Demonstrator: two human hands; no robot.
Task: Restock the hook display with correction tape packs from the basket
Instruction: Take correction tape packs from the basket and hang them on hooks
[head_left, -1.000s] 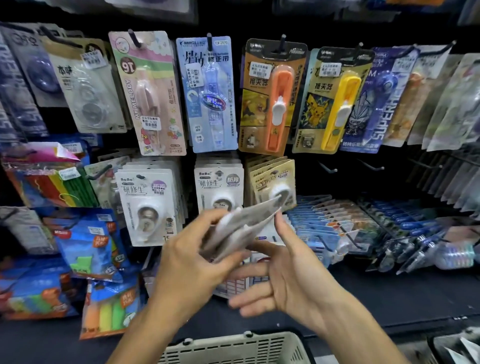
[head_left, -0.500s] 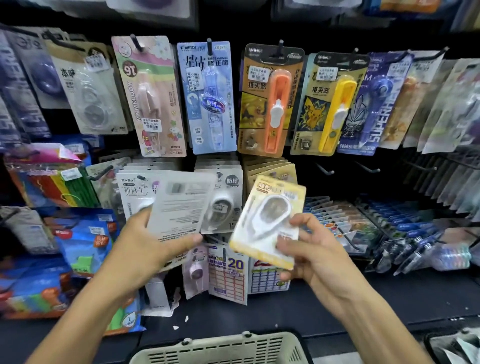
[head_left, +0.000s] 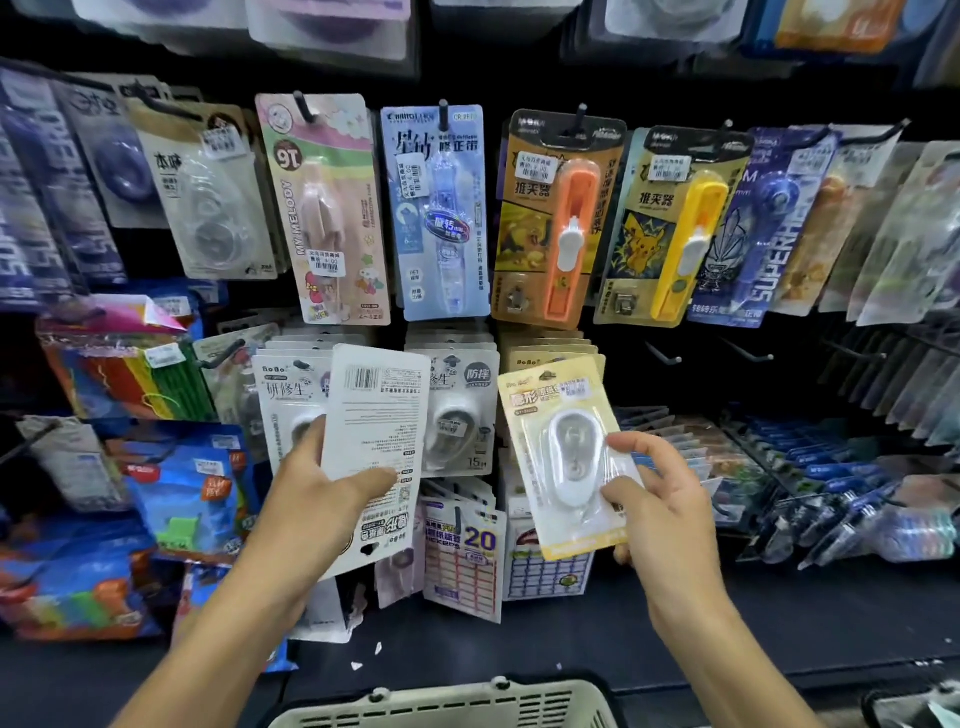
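Observation:
My left hand (head_left: 322, 499) grips a white correction tape pack (head_left: 376, 415), turned upside down with its printed back and barcode facing me. My right hand (head_left: 654, 499) holds a yellow correction tape pack (head_left: 563, 452) face up, its white tape dispenser showing through the blister. Both packs hover in front of the middle row of hooks, where white packs (head_left: 457, 410) and yellow packs (head_left: 545, 351) hang in stacks. The basket (head_left: 447, 706) sits below at the bottom edge; its contents are hidden.
Taller carded items hang on the upper hooks: a pink pack (head_left: 324, 208), a blue one (head_left: 439, 213), orange (head_left: 558, 218) and yellow (head_left: 670, 223) ones. Bare hooks (head_left: 665, 356) stick out right of the yellow stack. Colourful packets (head_left: 182, 483) fill the left, pens (head_left: 831, 467) the right.
A second ago both hands held the packs together in one bunch. They have since split: the left hand drew the white pack leftward, the right hand turned the yellow pack face up.

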